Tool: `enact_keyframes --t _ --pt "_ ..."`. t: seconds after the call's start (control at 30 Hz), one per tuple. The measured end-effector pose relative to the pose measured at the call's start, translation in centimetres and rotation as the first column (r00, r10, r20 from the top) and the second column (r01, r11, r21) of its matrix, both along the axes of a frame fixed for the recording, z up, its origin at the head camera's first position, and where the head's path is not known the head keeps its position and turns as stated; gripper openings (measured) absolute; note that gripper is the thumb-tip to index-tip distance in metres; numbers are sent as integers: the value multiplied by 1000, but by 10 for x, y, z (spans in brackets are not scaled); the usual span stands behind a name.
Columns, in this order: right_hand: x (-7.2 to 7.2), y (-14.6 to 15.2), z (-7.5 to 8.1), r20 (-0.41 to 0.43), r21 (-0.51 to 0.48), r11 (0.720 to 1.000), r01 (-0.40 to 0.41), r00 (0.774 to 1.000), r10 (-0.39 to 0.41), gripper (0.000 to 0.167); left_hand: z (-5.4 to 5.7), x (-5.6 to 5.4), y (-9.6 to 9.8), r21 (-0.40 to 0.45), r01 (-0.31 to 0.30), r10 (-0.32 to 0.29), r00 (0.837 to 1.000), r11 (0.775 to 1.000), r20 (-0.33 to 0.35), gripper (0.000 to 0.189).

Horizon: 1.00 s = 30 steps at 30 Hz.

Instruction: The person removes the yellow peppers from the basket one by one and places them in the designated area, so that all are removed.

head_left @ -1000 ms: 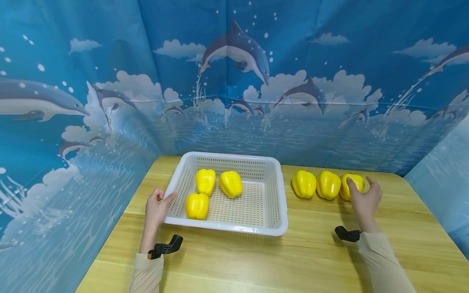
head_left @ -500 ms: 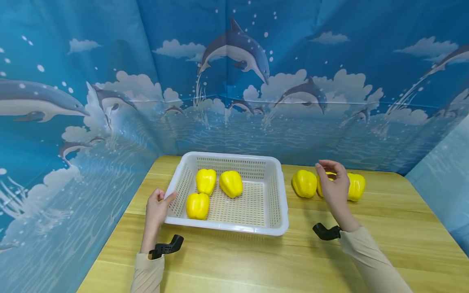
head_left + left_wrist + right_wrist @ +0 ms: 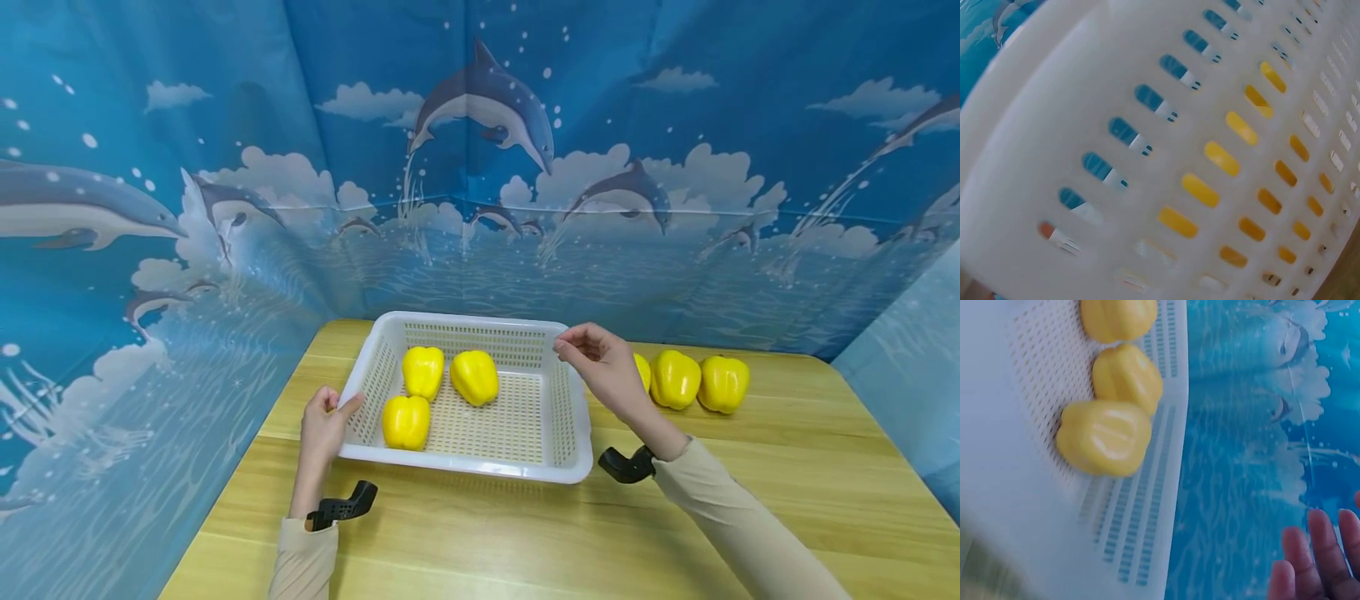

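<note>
My left hand [image 3: 322,427] grips the left rim of a white plastic basket [image 3: 465,467], thumb over the edge. Three yellow bell peppers [image 3: 407,422] lie in the basket's left and middle part. Over its right rim hovers my right hand [image 3: 606,371], fingers loosely bent and holding nothing. In the right wrist view, the fingertips [image 3: 1322,550] appear at the lower right, apart from the peppers [image 3: 1107,437]. Three more bell peppers [image 3: 676,379] stand in a row right of the basket; the nearest one is partly hidden behind the right hand. The basket's slotted wall [image 3: 1116,206] fills the left wrist view.
The wooden table [image 3: 480,542] extends in front of the basket and to the right. A blue dolphin-print curtain [image 3: 465,267] hangs directly behind the table and along its sides. Black camera mounts [image 3: 341,505] sit on both wrists.
My right hand has moved left from the rightmost pepper, past the row, to the basket's right rim, carrying nothing. The left hand, basket and peppers have stayed in place.
</note>
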State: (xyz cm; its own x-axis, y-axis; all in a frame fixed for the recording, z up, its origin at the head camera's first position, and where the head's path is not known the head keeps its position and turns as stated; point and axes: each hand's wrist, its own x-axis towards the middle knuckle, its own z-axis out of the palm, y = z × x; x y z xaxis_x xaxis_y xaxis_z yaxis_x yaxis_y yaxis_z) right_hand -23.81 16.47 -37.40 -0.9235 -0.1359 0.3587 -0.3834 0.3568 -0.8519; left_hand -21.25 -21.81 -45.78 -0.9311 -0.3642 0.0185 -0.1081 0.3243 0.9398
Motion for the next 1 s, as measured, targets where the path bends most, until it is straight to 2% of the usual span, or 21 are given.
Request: enact_keyframes --t 0.13,0.27,0.47,0.8,0.9,1.0 --pt "-5 -15 5 101 49 996 -76 992 71 19 0 0 1 -1 2 -2 1000 1000 4 39" --pt "-13 -30 7 156 101 982 -157 978 140 20 -1 0 1 6 3 -3 1000 1000 9 39" --pt "-28 -48 -1 226 171 947 -273 946 232 31 -1 0 2 -2 5 -5 1000 1000 9 39" --pt "-51 -75 -13 388 346 876 -335 902 192 62 -1 -1 2 -1 3 -3 1000 1000 18 37" --pt "-58 -82 -20 405 390 853 -346 897 178 72 0 -1 1 -4 3 -3 1000 1000 23 37" --pt "-63 -89 -26 398 447 827 -341 904 158 79 0 0 1 -8 1 -1 1000 1000 24 38"
